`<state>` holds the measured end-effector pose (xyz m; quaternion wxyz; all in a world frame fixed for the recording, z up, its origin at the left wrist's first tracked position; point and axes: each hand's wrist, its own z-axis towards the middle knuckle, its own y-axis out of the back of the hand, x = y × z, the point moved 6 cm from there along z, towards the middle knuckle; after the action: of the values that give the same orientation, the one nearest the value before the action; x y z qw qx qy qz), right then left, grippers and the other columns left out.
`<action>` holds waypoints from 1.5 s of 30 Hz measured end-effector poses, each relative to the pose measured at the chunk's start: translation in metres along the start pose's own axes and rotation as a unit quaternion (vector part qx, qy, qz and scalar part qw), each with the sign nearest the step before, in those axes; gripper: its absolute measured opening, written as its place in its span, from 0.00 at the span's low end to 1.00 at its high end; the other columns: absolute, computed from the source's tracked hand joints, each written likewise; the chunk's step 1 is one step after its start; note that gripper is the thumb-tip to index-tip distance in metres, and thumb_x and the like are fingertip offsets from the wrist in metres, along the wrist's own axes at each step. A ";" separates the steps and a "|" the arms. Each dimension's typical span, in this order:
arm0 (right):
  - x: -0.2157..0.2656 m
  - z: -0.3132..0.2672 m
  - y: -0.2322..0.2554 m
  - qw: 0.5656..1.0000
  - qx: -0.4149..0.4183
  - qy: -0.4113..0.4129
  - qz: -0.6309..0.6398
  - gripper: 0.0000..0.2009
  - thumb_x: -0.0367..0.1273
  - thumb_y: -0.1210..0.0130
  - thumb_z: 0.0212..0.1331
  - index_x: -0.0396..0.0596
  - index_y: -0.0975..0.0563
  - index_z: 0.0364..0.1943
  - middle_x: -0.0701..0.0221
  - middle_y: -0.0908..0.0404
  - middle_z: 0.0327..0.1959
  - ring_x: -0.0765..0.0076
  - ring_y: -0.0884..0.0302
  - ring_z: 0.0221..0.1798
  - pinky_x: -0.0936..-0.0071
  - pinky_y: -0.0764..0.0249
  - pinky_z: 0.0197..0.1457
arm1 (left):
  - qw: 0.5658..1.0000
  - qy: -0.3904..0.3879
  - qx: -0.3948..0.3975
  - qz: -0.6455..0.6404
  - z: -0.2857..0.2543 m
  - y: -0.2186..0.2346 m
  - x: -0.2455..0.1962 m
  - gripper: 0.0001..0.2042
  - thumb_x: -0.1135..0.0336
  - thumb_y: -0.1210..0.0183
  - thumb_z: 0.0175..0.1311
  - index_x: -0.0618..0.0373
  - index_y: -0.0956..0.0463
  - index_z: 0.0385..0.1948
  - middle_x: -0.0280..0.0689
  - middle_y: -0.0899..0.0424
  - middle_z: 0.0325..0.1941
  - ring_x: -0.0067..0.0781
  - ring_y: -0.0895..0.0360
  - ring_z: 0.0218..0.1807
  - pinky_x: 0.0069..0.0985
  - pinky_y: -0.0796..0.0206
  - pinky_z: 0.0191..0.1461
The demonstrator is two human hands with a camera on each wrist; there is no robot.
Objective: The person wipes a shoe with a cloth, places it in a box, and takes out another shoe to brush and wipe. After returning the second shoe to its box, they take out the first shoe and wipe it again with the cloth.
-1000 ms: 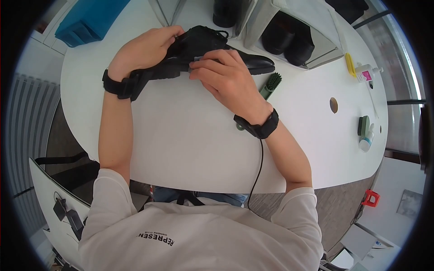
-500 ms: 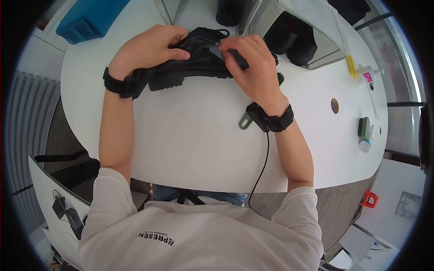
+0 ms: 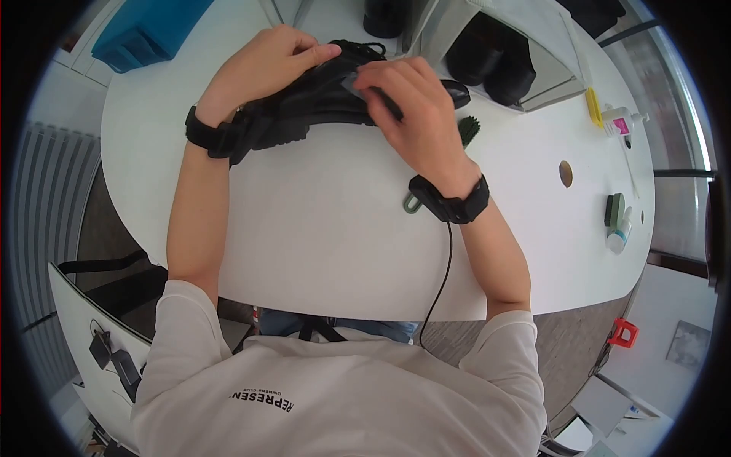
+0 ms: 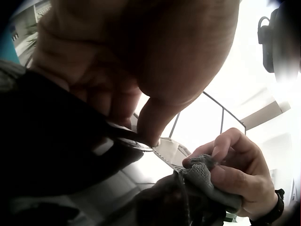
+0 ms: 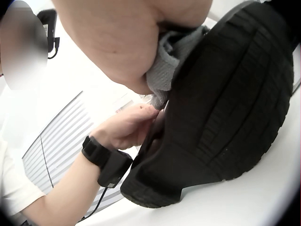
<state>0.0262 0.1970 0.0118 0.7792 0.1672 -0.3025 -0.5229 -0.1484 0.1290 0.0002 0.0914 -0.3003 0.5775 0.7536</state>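
Note:
A black lace-up shoe (image 3: 327, 95) is tipped on its side on the white table (image 3: 327, 251), its treaded sole (image 5: 225, 103) filling much of the right wrist view. My left hand (image 3: 263, 67) grips the shoe's opening, thumb on one side of the edge and fingers on the other in the left wrist view. A bunched grey cloth (image 4: 200, 174) is pinched in my right hand (image 3: 415, 103), between thumb and fingertips. The cloth presses against the shoe's upper, around the middle of its length. From above, the right hand hides part of the front of the shoe.
A green-handled brush (image 3: 470, 131) lies partly under my right wrist. Behind the shoe stands a pale fabric box (image 3: 560, 57) holding black shoes. A pump bottle (image 3: 618, 123), a second brush (image 3: 612, 209) and a small bottle (image 3: 619, 236) are at the right; a blue case (image 3: 156, 34), back left.
My right hand, with the cloth, has moved from the shoe's lower side up and right onto the upper, then slightly left. The shoe has tilted, and my left hand has shifted up and right.

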 end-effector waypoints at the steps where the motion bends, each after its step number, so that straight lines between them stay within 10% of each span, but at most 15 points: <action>1: 0.005 0.000 -0.003 1.000 0.002 0.018 0.005 0.13 0.19 0.41 0.41 0.46 0.24 0.34 0.72 0.21 0.37 0.60 0.28 0.39 0.67 0.30 0.43 | 1.000 0.000 0.003 -0.002 -0.001 -0.003 -0.001 0.27 0.46 0.46 0.65 0.65 0.33 0.17 0.35 0.42 0.11 0.26 0.45 0.17 0.28 0.48 0.24; 15: 0.011 -0.004 -0.011 0.989 0.143 0.040 -0.004 0.13 0.19 0.39 0.36 0.48 0.22 0.30 0.76 0.20 0.40 0.66 0.28 0.44 0.71 0.32 0.48 | 0.999 0.019 0.015 -0.025 -0.003 -0.004 0.004 0.24 0.51 0.46 0.68 0.67 0.33 0.22 0.34 0.43 0.16 0.23 0.45 0.22 0.24 0.47 0.26; 33: 0.010 0.007 0.008 0.999 -0.014 -0.018 0.032 0.10 0.20 0.40 0.47 0.46 0.22 0.33 0.71 0.20 0.36 0.60 0.26 0.41 0.69 0.28 0.43 | 0.982 -0.161 0.090 -0.052 -0.021 0.001 -0.040 0.11 0.65 0.42 0.62 0.65 0.30 0.28 0.42 0.32 0.20 0.35 0.38 0.25 0.29 0.42 0.32; 45: 0.011 0.007 0.012 0.982 0.184 -0.007 0.043 0.09 0.20 0.40 0.42 0.47 0.22 0.28 0.74 0.21 0.33 0.64 0.28 0.41 0.71 0.31 0.50 | 0.995 -0.093 0.037 -0.022 -0.005 -0.001 -0.019 0.09 0.66 0.48 0.67 0.65 0.29 0.38 0.42 0.24 0.31 0.38 0.31 0.34 0.25 0.36 0.43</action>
<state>0.0335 0.1924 0.0269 0.7547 0.2914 -0.4057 -0.4254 -0.1311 0.1285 0.0091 0.1730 -0.2378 0.5874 0.7540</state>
